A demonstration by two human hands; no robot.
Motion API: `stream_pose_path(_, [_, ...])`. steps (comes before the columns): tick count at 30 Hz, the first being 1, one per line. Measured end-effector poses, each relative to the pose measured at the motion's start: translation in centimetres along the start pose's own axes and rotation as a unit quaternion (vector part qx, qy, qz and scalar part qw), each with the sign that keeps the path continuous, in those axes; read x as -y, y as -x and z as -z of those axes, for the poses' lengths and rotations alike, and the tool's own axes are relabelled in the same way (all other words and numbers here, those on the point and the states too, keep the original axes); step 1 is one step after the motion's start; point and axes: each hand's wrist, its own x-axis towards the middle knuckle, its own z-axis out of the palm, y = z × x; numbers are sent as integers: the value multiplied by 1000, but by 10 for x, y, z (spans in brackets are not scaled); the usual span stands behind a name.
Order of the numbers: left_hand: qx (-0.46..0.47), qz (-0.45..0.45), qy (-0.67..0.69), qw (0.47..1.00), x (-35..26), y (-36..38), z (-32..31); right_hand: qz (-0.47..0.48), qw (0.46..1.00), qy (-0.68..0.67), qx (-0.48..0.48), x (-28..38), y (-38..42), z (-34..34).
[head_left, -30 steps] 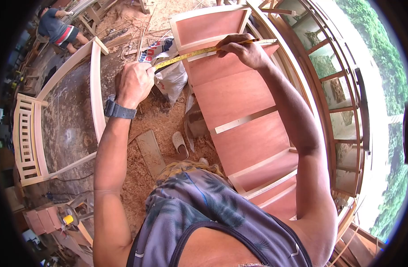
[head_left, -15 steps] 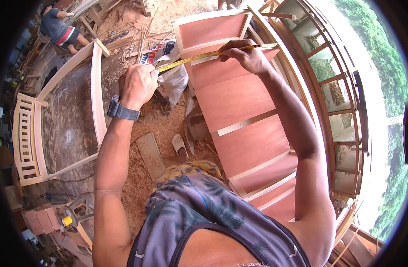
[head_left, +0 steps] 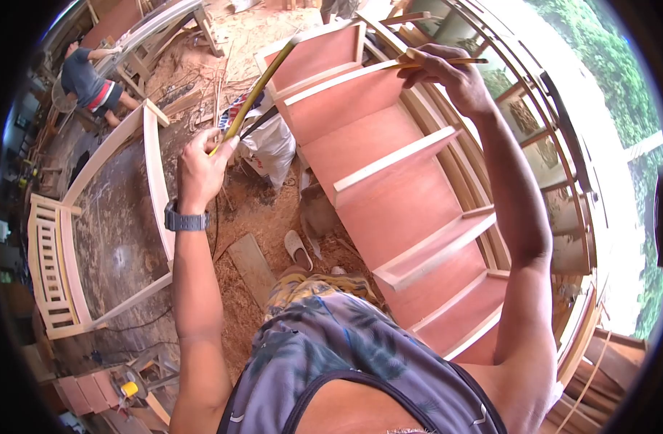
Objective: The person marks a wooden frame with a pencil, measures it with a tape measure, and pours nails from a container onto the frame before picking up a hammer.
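My left hand [head_left: 202,165], with a dark watch [head_left: 187,220] on its wrist, is closed on a tape measure; its case is mostly hidden by the fingers. The yellow tape blade [head_left: 256,94] stands out of that hand, slanting up and away, its far end raised over the cabinet's corner. My right hand [head_left: 447,76] pinches a slim pencil [head_left: 465,61] above the far right side of the cabinet. The cabinet [head_left: 367,137] is a long frame with reddish panels and pale wooden crosspieces, lying before me on the right.
A pale wooden frame [head_left: 154,166] with a slatted end stands on the left. A white sack [head_left: 270,155] sits beside the cabinet amid sawdust. A board [head_left: 252,267] lies near my feet. Glazed wooden frames [head_left: 523,112] line the right. Another person [head_left: 89,83] works at far left.
The tape blade has swung from lying across the cabinet to slanting up, free of my right hand. My right hand has moved right and my left hand slightly left and down.
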Motion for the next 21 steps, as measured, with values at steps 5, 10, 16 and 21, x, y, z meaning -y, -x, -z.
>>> stream_pose_path(5, [97,-51,191,975,-55,54,-12,-36,998,36,-26,42,79,-5])
stream_pose_path(10, [275,-25,507,817,-135,120,-33,21,969,227,98,85,187,-63])
stream_pose_path(16, [372,-4,680,632,-228,250,-58,-81,947,-127,-285,125,311,-200])
stream_pose_path(21, [393,-148,542,728,-194,342,-71,-79,831,-158,-527,113,387,-272])
